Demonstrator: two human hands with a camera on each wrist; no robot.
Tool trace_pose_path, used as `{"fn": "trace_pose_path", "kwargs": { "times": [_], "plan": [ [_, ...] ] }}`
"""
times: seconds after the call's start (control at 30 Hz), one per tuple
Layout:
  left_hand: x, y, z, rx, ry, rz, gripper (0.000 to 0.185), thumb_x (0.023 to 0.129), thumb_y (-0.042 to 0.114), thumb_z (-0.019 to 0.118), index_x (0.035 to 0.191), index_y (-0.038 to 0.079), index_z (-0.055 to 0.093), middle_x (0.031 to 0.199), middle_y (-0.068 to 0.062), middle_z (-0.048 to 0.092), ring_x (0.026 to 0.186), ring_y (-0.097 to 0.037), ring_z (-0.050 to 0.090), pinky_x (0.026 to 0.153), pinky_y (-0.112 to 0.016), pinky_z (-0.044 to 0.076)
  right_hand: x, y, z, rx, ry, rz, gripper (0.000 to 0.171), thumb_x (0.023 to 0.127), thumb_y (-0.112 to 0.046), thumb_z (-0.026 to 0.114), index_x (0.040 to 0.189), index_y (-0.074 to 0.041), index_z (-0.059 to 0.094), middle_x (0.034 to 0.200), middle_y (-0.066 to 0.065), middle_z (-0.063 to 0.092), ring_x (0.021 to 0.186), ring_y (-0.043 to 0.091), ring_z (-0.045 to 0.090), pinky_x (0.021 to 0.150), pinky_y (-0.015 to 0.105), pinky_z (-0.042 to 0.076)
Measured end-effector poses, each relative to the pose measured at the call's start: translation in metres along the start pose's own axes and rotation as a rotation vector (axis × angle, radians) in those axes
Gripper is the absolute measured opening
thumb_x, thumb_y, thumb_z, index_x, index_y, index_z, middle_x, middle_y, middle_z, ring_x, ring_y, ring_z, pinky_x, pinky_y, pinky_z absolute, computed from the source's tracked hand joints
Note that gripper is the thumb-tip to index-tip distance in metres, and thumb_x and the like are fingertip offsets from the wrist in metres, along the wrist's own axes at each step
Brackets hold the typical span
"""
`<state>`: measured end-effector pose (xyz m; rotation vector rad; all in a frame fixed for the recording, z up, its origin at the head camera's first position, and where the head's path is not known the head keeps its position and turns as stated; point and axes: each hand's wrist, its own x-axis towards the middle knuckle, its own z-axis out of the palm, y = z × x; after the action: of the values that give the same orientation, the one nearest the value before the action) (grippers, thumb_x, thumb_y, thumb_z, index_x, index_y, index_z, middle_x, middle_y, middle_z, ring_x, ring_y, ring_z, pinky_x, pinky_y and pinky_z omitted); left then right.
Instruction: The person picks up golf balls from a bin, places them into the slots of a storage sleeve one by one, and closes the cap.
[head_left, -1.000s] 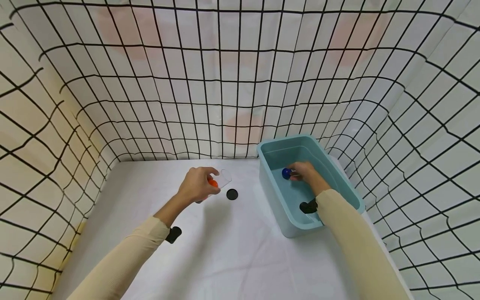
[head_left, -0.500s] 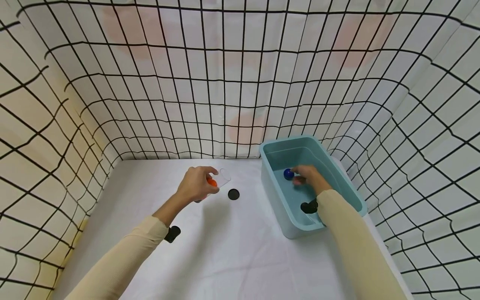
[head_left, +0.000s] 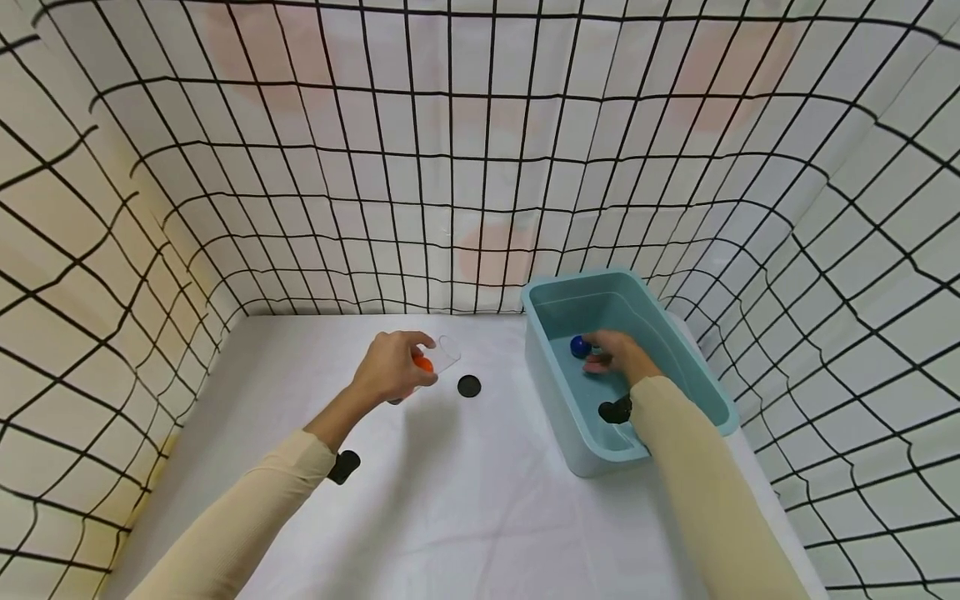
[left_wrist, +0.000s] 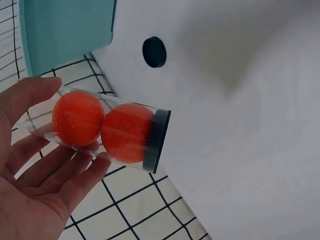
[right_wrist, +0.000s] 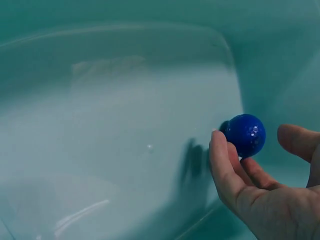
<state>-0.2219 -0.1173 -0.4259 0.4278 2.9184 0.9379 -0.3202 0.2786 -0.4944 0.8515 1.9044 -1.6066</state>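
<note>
My left hand (head_left: 392,367) holds a clear plastic tube (head_left: 447,354) above the table, thumb on one side and fingers on the other. Two orange balls (left_wrist: 77,118) sit inside it, one behind the other, and a black cap (left_wrist: 157,141) closes its lower end. My right hand (head_left: 618,352) reaches down into the teal bin (head_left: 555,400). Beside its fingertips is a blue ball (right_wrist: 245,135) near the bin wall. The thumb (right_wrist: 298,141) stands apart from that ball, and the fingers are spread; whether they touch it I cannot tell.
A loose round black lid (head_left: 469,386) lies on the white cloth (head_left: 480,500) between the tube and the bin. Black netting (head_left: 450,200) encloses the table at the back and both sides.
One second ago my right fingers held the blue ball; they have since loosened, and the ball sits beside them in the bin. My left hand keeps its hold on the tube.
</note>
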Motion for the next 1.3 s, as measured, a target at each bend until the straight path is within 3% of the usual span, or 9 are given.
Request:
{"fn": "trace_pose_path", "kwargs": {
  "times": [0.4, 0.63, 0.83, 1.07, 1.2, 1.3],
  "plan": [
    [-0.001, 0.0, -0.002, -0.007, -0.004, -0.014, 0.046, 0.078, 0.019, 0.084, 0.12, 0.005, 0.072, 0.101, -0.015, 0.076, 0.082, -0.024, 0.067, 0.07, -0.031, 0.057, 0.011, -0.002, 0.008, 0.214, -0.059, 0.078, 0.061, 0.107, -0.02, 0.047, 0.16, -0.008, 0.02, 0.136, 0.022, 0.044, 0.141, 0.035, 0.045, 0.112, 0.041, 0.044],
    [-0.002, -0.004, -0.004, 0.0, 0.007, -0.016, 0.044, 0.077, 0.019, 0.083, 0.118, 0.006, 0.072, 0.099, -0.015, 0.076, 0.081, -0.024, 0.067, 0.068, -0.03, 0.057, 0.013, -0.004, 0.008, 0.287, -0.089, 0.109, 0.062, 0.107, -0.02, 0.047, 0.162, -0.011, 0.018, 0.15, 0.022, 0.037, 0.145, 0.033, 0.04, 0.112, 0.042, 0.044],
    [-0.006, -0.006, -0.006, 0.002, 0.006, -0.03, 0.045, 0.077, 0.02, 0.083, 0.119, 0.006, 0.072, 0.099, -0.015, 0.076, 0.081, -0.024, 0.067, 0.068, -0.03, 0.057, 0.013, -0.005, 0.016, 0.352, -0.187, 0.135, 0.062, 0.108, -0.02, 0.044, 0.163, -0.016, 0.016, 0.155, 0.021, 0.033, 0.149, 0.031, 0.035, 0.115, 0.042, 0.04],
    [-0.009, -0.009, -0.007, 0.001, 0.012, -0.033, 0.044, 0.077, 0.02, 0.082, 0.118, 0.006, 0.073, 0.097, -0.014, 0.075, 0.081, -0.024, 0.066, 0.067, -0.03, 0.056, 0.014, -0.006, 0.027, 0.329, -0.175, 0.113, 0.06, 0.107, -0.019, 0.046, 0.162, -0.014, 0.021, 0.15, 0.019, 0.038, 0.135, 0.028, 0.048, 0.115, 0.04, 0.041],
    [-0.01, -0.01, -0.009, 0.0, 0.016, -0.032, 0.044, 0.077, 0.019, 0.082, 0.117, 0.005, 0.073, 0.097, -0.014, 0.075, 0.081, -0.024, 0.066, 0.067, -0.031, 0.057, 0.015, -0.006, 0.027, 0.323, -0.148, 0.108, 0.059, 0.107, -0.019, 0.047, 0.161, -0.013, 0.024, 0.154, 0.019, 0.037, 0.139, 0.029, 0.046, 0.114, 0.04, 0.041],
    [-0.01, -0.012, -0.009, 0.001, 0.017, -0.034, 0.044, 0.078, 0.019, 0.082, 0.118, 0.004, 0.072, 0.097, -0.015, 0.075, 0.081, -0.024, 0.067, 0.068, -0.031, 0.057, 0.016, -0.006, 0.026, 0.314, -0.134, 0.112, 0.059, 0.106, -0.018, 0.048, 0.16, -0.013, 0.025, 0.146, 0.019, 0.042, 0.141, 0.029, 0.045, 0.114, 0.039, 0.042]
  ]
}}
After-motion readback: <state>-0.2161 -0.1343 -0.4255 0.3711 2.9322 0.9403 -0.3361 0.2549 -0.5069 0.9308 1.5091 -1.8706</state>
